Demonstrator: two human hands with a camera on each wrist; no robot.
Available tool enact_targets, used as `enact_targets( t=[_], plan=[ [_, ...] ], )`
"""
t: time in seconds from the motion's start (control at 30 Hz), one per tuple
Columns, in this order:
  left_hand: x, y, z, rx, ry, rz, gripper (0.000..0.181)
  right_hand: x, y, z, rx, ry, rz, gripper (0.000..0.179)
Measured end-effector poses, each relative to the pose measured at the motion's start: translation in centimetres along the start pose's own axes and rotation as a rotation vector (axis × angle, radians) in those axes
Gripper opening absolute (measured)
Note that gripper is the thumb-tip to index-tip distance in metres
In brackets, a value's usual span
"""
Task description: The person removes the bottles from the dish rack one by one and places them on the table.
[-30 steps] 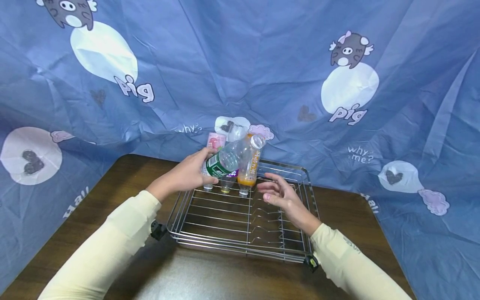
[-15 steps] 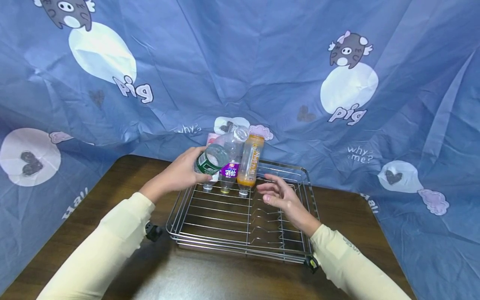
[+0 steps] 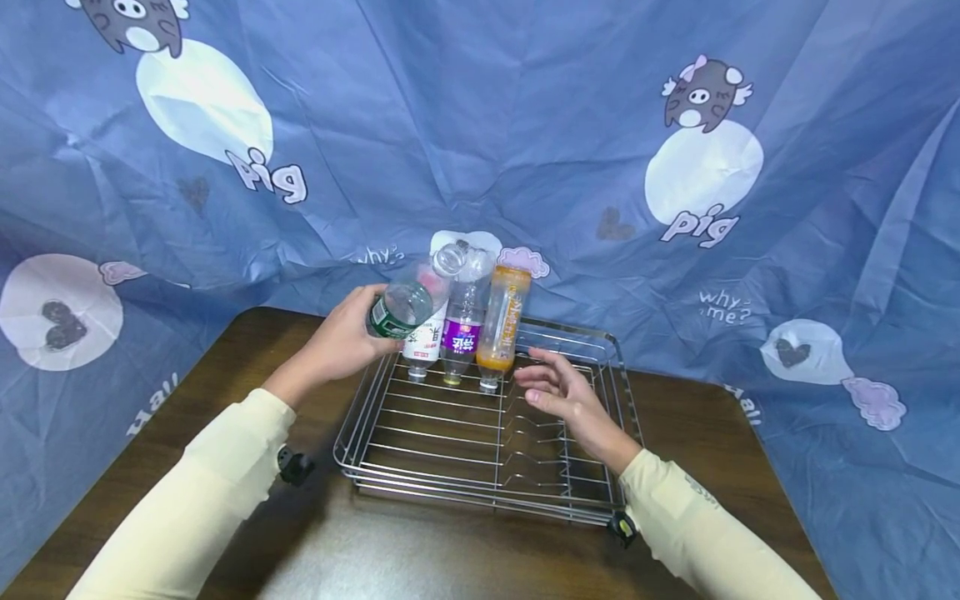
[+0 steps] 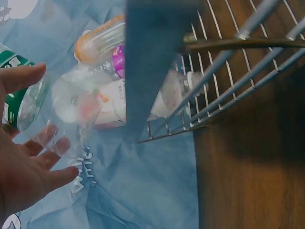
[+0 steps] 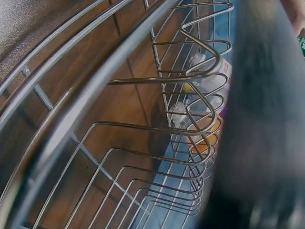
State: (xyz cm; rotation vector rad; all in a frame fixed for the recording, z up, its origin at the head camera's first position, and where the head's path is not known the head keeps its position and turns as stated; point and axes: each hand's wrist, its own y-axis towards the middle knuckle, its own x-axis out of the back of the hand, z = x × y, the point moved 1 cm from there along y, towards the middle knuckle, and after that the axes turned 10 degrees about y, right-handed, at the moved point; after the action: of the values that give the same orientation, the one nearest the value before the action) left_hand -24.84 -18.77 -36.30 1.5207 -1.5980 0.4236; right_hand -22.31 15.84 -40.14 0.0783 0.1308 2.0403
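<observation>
My left hand (image 3: 341, 337) grips a clear plastic bottle (image 3: 401, 307) with a green label, above the back left of the wire rack (image 3: 438, 429). It lies tilted, its clear end up and to the right. In the left wrist view the thumb and fingers curve around this bottle (image 4: 35, 102). Behind it, three bottles stand upside down in the rack: a white-labelled one (image 3: 422, 346), partly covered, a purple-labelled one (image 3: 461, 336) and an orange-printed one (image 3: 502, 321). Over the rack's right side hovers my right hand (image 3: 566, 402), fingers loosely bent, holding nothing.
The metal rack rests on a dark brown wooden table (image 3: 405, 546). Blue cloth (image 3: 525, 150) with pig prints hangs behind and at both sides. Wavy wire dividers (image 5: 200, 95) line the rack's right part.
My left hand has moved left with the green-labelled bottle, uncovering the purple-labelled and orange-printed bottles. The bottle's clear end has swung left. My right hand has stayed nearly still.
</observation>
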Motion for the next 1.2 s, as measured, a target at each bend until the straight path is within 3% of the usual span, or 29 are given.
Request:
enact_targets(
  t=[0.33, 0.6, 0.8, 0.97, 1.2],
  plan=[
    [0.2, -0.3, 1.7, 0.068, -0.011, -0.085, 0.081, 0.1, -0.1, -0.1, -0.012, -0.016, -0.014, 0.064],
    [0.4, -0.5, 3.1, 0.186, -0.003, -0.272, 0.08, -0.1, -0.2, -0.1, 0.003, -0.01, -0.008, 0.065],
    [0.4, -0.8, 3.7, 0.254, -0.047, -0.332, 0.077, 0.0, -0.3, 0.0, 0.014, -0.009, -0.013, 0.063],
    [0.3, -1.0, 4.3, 0.288, -0.059, -0.348, 0.077, 0.0, -0.4, 0.0, 0.016, -0.003, -0.008, 0.066],
    [-0.2, -1.4, 5.0, 0.353, -0.072, -0.294, 0.077, -0.1, -0.3, 0.1, 0.01, -0.009, -0.007, 0.067]
  ],
)
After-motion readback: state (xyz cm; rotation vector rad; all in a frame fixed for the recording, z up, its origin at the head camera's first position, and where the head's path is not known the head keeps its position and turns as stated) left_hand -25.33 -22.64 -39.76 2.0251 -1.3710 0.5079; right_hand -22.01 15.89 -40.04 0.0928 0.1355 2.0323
